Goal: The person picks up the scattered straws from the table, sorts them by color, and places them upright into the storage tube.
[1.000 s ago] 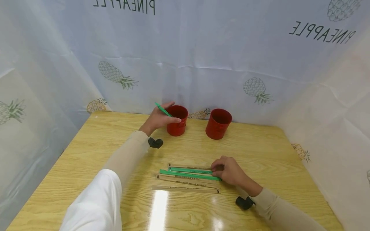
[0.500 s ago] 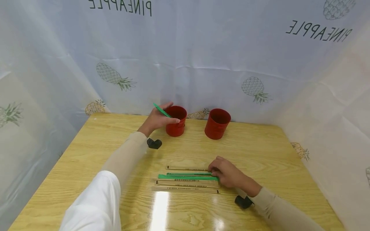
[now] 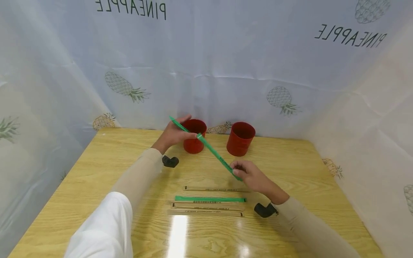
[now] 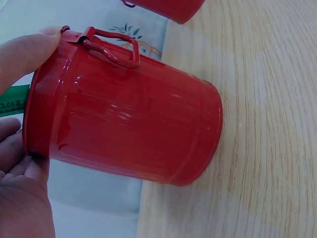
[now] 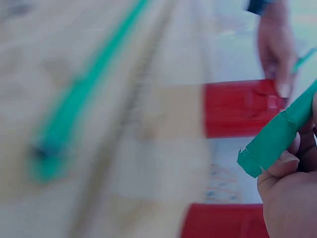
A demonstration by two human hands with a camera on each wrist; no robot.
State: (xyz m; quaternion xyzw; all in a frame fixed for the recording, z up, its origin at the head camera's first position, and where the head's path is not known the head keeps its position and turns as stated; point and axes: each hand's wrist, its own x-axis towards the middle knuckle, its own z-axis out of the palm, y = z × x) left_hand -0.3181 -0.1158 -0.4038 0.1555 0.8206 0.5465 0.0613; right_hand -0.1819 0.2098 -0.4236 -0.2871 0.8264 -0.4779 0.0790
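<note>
My left hand (image 3: 174, 135) grips the rim of the left red bucket (image 3: 193, 146); in the left wrist view the thumb lies over the rim of this small bucket (image 4: 133, 109) with its wire handle. A green paper-wrapped straw (image 3: 177, 123) leans out of its mouth. My right hand (image 3: 255, 177) pinches the near end of another green wrapped straw (image 5: 277, 141), raised above the table and slanting toward the left bucket. Its far end appears by the left thumb; whether they touch, I cannot tell. On the table lie a third green straw (image 3: 209, 199) and several brown wrapped straws (image 3: 209, 189).
A second red bucket (image 3: 241, 139) stands upright to the right of the first, near the table's back edge. White pineapple-print cloth (image 3: 226, 46) hangs behind and at the sides of the wooden table (image 3: 290, 161).
The right hand has picked a green straw off the table and lifted it up and forward, toward the left bucket. The left hand has stayed on the bucket's rim.
</note>
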